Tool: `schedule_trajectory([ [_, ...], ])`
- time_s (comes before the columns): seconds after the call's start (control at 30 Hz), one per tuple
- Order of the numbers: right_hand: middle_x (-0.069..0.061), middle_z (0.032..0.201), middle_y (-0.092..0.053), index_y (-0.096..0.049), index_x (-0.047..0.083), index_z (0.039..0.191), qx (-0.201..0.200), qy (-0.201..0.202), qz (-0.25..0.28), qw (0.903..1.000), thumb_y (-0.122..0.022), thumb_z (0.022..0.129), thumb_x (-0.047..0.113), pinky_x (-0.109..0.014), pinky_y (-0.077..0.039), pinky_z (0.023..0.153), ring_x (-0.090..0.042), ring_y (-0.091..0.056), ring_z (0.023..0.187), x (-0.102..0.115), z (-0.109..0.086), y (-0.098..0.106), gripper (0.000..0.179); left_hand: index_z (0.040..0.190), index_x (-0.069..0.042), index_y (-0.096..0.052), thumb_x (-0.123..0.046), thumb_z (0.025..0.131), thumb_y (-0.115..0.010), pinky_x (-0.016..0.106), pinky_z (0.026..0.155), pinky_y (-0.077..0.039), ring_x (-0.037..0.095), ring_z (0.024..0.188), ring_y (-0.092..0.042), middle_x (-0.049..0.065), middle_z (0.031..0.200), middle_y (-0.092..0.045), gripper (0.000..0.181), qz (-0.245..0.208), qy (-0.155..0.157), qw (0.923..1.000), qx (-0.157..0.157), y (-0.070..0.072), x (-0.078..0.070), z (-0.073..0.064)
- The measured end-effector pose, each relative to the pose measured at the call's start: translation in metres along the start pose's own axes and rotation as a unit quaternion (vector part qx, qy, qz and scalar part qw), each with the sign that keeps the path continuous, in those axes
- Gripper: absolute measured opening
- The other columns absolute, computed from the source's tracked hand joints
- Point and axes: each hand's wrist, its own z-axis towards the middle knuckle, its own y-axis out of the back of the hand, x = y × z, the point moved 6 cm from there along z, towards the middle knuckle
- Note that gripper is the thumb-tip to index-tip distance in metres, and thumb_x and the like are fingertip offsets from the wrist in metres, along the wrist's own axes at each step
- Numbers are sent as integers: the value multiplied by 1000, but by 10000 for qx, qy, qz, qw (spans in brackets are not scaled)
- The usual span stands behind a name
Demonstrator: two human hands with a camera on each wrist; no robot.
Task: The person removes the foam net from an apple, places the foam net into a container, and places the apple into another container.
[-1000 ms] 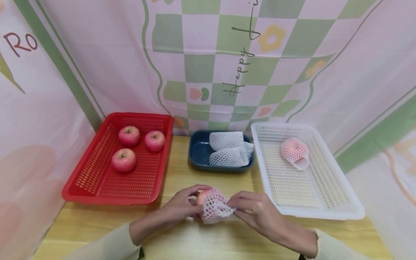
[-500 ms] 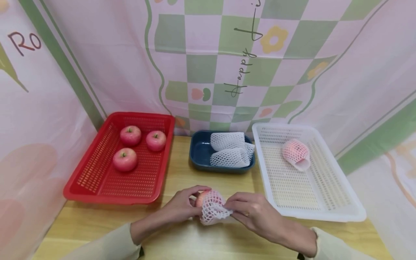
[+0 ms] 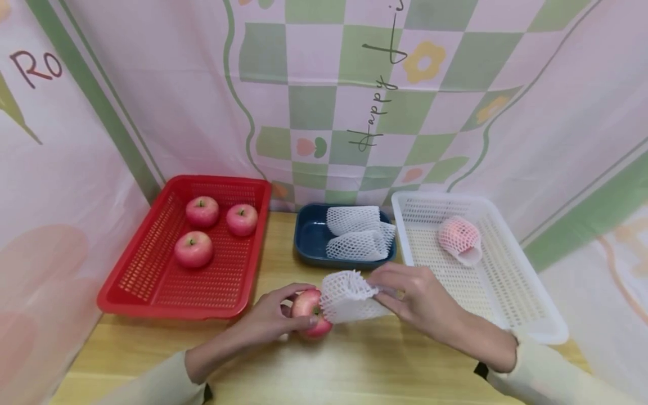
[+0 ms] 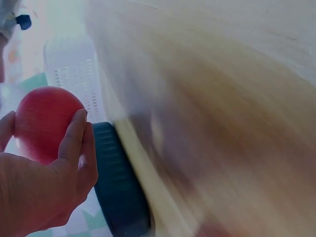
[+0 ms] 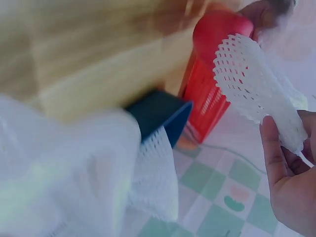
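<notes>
My left hand (image 3: pixel 273 316) grips a red apple (image 3: pixel 307 306) above the table, thumb and fingers on opposite sides; the left wrist view shows the apple (image 4: pixel 47 123) from its smooth side. To its right, my right hand (image 3: pixel 417 298) pinches the end of a white foam net sleeve (image 3: pixel 349 298). The sleeve's open mouth is right beside the apple; in the right wrist view the net (image 5: pixel 247 79) overlaps part of the apple (image 5: pixel 217 32). Whether the two touch I cannot tell. The apple's surface is uncovered in the head view.
A red basket (image 3: pixel 167 310) at left holds 3 apples. Behind my hands stands a dark blue tray (image 3: pixel 311 236) with several foam net sleeves (image 3: pixel 354 244). At right, a white basket (image 3: pixel 531 281) holds one netted apple (image 3: pixel 459 239). A patterned curtain (image 3: pixel 314 107) hangs behind.
The foam net covered much of the apple before; now it is off the apple. My right hand has moved up and right with the net, while my left hand has shifted slightly left.
</notes>
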Motion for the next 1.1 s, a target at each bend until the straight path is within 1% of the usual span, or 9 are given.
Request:
schedule_trajectory([
  [0.07,-6,98,-80,-79,4,98,22,-12,-130,9999,-89,67,-11,-23,-62,80,-22,-77,86,-4,6,4,36,148,-26,-61,-41,87,-88,38,70,-59,21,97,-67,4,116,-72,68,-3,10,10000,9,3,-1,-3],
  [0.23,-5,95,-80,-79,4,95,189,-172,-403,9989,-90,70,-9,-26,-63,73,-19,-76,84,-17,20,8,31,149,-22,-60,-38,88,-87,34,75,-59,21,100,-69,8,119,-71,68,-170,-138,9997,-88,13,-8,-10],
  [0.43,-7,91,-79,-78,4,94,280,-370,-651,9968,-90,73,-8,-33,-61,64,-18,-74,78,-33,35,8,27,151,-15,-56,-29,93,-84,30,83,-62,22,106,-72,15,131,-62,67,-574,-353,9976,-139,25,-22,-21],
  [0.53,-8,92,-79,-78,3,96,385,-489,-734,9954,-89,76,-5,-35,-61,64,-19,-74,78,-41,44,7,24,152,-13,-55,-28,93,-83,30,85,-63,24,110,-71,17,134,-60,67,-579,-391,9972,-270,35,-30,-26],
  [0.63,-11,93,-79,-78,1,98,518,-592,-774,9939,-87,80,-3,-37,-64,69,-23,-76,82,-50,54,5,20,153,-15,-53,-31,93,-83,30,88,-63,25,115,-70,16,139,-59,68,-434,-330,9976,-432,47,-37,-29],
  [0.7,-13,94,-79,-78,-1,98,579,-645,-781,9932,-86,82,-3,-40,-64,71,-26,-76,84,-56,63,4,18,153,-19,-53,-34,93,-83,32,91,-62,26,120,-68,13,142,-59,69,-339,-238,9977,-538,56,-41,-31],
  [0.83,-15,94,-79,-78,-2,98,644,-775,-815,9916,-86,84,-1,-44,-65,75,-29,-77,85,-68,79,0,16,156,-23,-48,-37,94,-82,40,95,-62,29,127,-64,11,150,-55,71,-420,-97,9971,-625,75,-46,-34],
  [0.97,-16,95,-79,-78,-3,99,760,-984,-842,9887,-85,86,2,-46,-64,77,-30,-76,86,-81,91,-5,15,159,-27,-43,-41,95,-80,45,98,-61,28,122,-68,12,153,-53,76,-568,143,9957,-716,93,-48,-36],
  [1.1,-17,98,-79,-78,-3,103,928,-1200,-876,9845,-85,88,6,-47,-63,80,-31,-76,88,-91,97,-10,18,162,-30,-36,-49,95,-78,48,105,-57,27,116,-73,12,155,-50,81,-468,385,9947,-831,109,-49,-37],
])
